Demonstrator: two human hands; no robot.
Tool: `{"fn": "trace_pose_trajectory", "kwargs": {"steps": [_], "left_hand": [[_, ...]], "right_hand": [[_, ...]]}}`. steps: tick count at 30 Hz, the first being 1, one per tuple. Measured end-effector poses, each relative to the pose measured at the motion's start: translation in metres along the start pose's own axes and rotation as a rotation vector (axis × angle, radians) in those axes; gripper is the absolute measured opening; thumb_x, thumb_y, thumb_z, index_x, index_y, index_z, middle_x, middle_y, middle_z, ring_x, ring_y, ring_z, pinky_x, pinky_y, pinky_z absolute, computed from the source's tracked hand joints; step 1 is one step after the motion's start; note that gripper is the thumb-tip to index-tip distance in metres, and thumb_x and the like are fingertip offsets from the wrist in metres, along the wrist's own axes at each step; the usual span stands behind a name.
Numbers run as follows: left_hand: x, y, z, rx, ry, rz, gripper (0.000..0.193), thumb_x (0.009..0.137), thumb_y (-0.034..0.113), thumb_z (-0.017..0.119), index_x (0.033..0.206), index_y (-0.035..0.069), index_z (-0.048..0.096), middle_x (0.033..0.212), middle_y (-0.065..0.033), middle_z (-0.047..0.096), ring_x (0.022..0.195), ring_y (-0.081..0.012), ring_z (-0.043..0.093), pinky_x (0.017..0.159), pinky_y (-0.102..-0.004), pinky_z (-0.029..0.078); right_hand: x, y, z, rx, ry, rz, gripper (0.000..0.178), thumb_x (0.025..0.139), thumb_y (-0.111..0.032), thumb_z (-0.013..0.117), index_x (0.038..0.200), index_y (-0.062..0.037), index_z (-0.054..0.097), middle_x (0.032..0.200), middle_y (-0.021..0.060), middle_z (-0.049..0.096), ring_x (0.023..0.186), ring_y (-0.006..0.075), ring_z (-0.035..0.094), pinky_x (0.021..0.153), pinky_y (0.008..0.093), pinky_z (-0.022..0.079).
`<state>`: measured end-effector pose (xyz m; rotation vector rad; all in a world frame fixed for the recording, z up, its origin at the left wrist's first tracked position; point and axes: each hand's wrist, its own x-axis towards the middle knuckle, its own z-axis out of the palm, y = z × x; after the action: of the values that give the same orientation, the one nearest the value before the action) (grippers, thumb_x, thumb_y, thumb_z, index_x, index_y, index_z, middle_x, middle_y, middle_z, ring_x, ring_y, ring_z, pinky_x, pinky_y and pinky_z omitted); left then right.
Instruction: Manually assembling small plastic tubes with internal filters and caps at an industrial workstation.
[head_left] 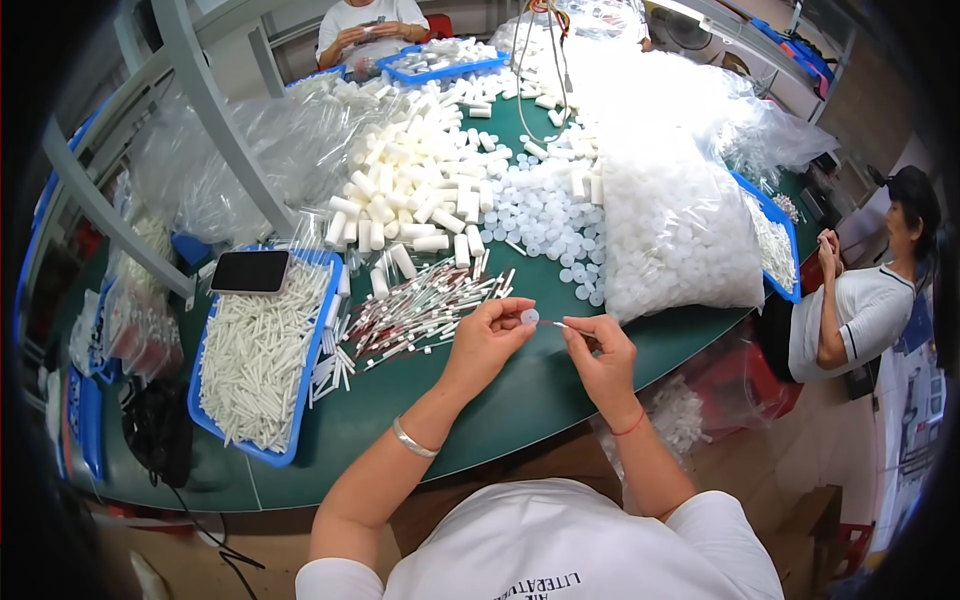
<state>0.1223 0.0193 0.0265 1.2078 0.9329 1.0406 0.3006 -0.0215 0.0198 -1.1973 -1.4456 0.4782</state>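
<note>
Above the green table's near edge, my left hand [482,342] pinches a small round translucent white cap [530,316] between thumb and fingertips. Facing it, my right hand [604,362] is closed on a thin stick with a white tip [560,324], its dark shaft reaching toward the cap. Whether stick and cap touch is too small to tell. A loose heap of similar thin white-and-dark-red sticks [425,308] lies just left of my left hand. Beyond my hands spreads a pile of matching round caps [548,222].
White foam-like cylinders [400,190] are piled behind the sticks. At left, a blue tray [292,440] holds short white tubes, with a phone [250,272] on its rim. A bulging clear bag of caps [680,240] stands right. Metal posts [225,120] rise at left; two people sit around the table.
</note>
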Motion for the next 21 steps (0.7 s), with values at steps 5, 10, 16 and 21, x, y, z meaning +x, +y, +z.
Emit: {"fn": "trace_pose_trajectory", "kwargs": {"steps": [5, 10, 16, 21], "left_hand": [[-0.008, -0.002, -0.003, 0.054, 0.015, 0.117, 0.030, 0.084, 0.000, 0.068, 0.114, 0.000, 0.065, 0.097, -0.0031, 0.064, 0.083, -0.0075, 0.061, 0.077, -0.0198, 0.051], [-0.017, 0.006, -0.003, 0.290, 0.013, 0.219, 0.029, 0.084, 0.001, 0.067, 0.113, 0.005, 0.067, 0.097, -0.0039, 0.063, 0.082, -0.0097, 0.061, 0.075, -0.0219, 0.051], [-0.019, 0.008, -0.005, 0.341, -0.121, 0.300, 0.031, 0.084, 0.003, 0.069, 0.115, 0.003, 0.067, 0.101, -0.0041, 0.065, 0.085, -0.0088, 0.061, 0.077, -0.0222, 0.051], [-0.016, 0.000, -0.010, -0.107, -0.146, -0.060, 0.025, 0.085, 0.003, 0.069, 0.110, -0.001, 0.067, 0.102, -0.0063, 0.066, 0.088, -0.0093, 0.062, 0.078, -0.0235, 0.052]], "right_hand": [[0.000, -0.007, 0.000, -0.030, -0.023, -0.024, 0.011, 0.083, 0.001, 0.069, 0.094, -0.0015, 0.068, 0.077, 0.0036, 0.058, 0.058, 0.0064, 0.053, 0.051, 0.0210, 0.042], [0.001, -0.020, -0.005, -0.135, -0.070, -0.096, 0.012, 0.081, 0.001, 0.070, 0.093, -0.0020, 0.068, 0.079, 0.0051, 0.059, 0.057, 0.0088, 0.054, 0.050, 0.0226, 0.043], [0.006, -0.034, -0.011, -0.206, -0.220, -0.189, 0.013, 0.080, 0.002, 0.069, 0.092, -0.0023, 0.067, 0.079, 0.0087, 0.059, 0.058, 0.0162, 0.057, 0.051, 0.0269, 0.046], [0.014, -0.032, -0.009, -0.167, -0.267, -0.276, 0.012, 0.081, 0.004, 0.068, 0.092, -0.0005, 0.067, 0.083, 0.0081, 0.061, 0.061, 0.0142, 0.058, 0.053, 0.0257, 0.047]]}}
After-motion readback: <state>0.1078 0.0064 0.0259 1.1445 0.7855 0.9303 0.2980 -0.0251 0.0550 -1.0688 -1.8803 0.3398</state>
